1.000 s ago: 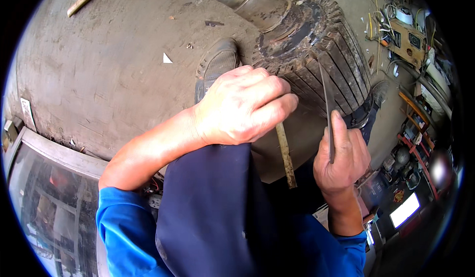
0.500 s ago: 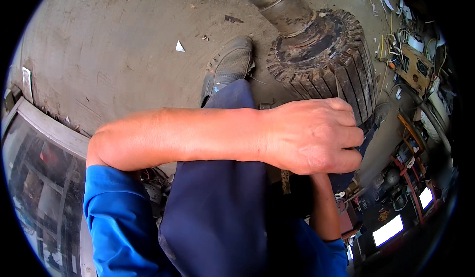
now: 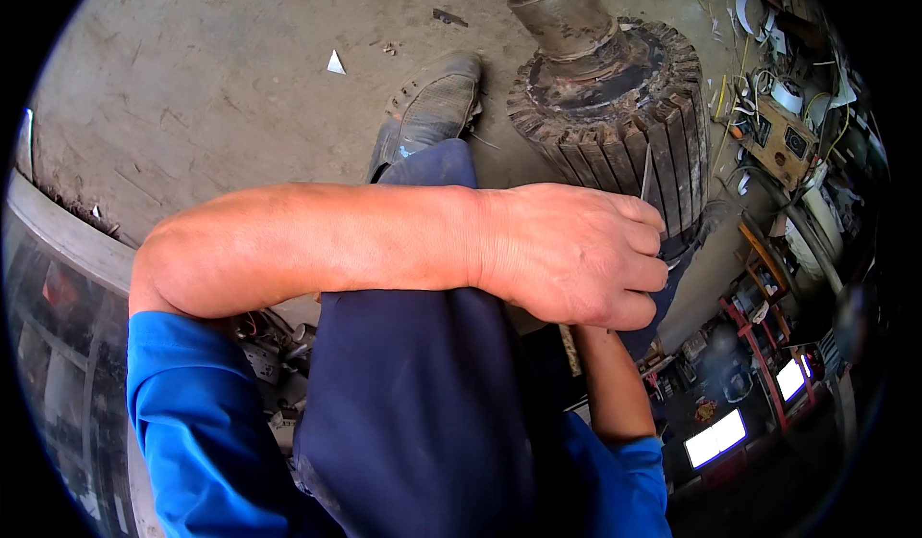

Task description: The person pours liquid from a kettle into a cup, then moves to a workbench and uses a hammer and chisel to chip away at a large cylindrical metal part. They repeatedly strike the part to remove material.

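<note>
My left forearm reaches across from the left, and my left hand is closed, back upward, fingers curled down at the near side of a slotted rotor. This is a dark, grimy cylinder with long grooves down its side and a thick metal shaft rising from its end. A thin pointed metal strip sticks up just beyond my left knuckles, against the grooves. What my left fingers hold is hidden. Below it my right forearm comes up, its hand covered by my left hand.
My shoe stands on the dusty floor left of the rotor. A white scrap lies farther off. Cables, a wooden board and other clutter fill the right side. At left is a pale-framed glass panel.
The whole view has shifted a little, so arms, rotor and floor sit farther left. More of the thin metal strip shows above my left knuckles. My left hand stays closed.
</note>
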Demonstrator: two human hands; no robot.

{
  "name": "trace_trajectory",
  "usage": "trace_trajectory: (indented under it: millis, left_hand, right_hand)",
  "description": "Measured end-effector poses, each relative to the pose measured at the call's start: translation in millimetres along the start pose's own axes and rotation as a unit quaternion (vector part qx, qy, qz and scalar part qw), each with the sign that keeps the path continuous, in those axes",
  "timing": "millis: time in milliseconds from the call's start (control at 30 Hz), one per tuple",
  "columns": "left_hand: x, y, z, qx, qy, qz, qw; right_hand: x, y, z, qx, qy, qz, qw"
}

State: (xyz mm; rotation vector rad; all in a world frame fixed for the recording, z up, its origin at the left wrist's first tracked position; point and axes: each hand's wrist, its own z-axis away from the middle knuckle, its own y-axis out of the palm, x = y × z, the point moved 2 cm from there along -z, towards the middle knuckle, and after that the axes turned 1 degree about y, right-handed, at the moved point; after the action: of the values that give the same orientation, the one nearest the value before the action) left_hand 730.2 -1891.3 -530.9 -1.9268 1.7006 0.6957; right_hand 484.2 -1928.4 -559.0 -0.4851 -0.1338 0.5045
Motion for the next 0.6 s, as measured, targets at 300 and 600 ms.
trace_trajectory:
  millis: [300, 600]
  left_hand:
    - [9, -4, -13, 0.018, -0.003, -0.007, 1.0]
    - [10, -7, -17, 0.079, -0.001, -0.009, 0.997]
  right_hand:
    - [-25, -37, 121, -0.088, -0.003, -0.083, 0.993]
    - [-27, -34, 177, -0.28, -0.113, -0.071, 0.951]
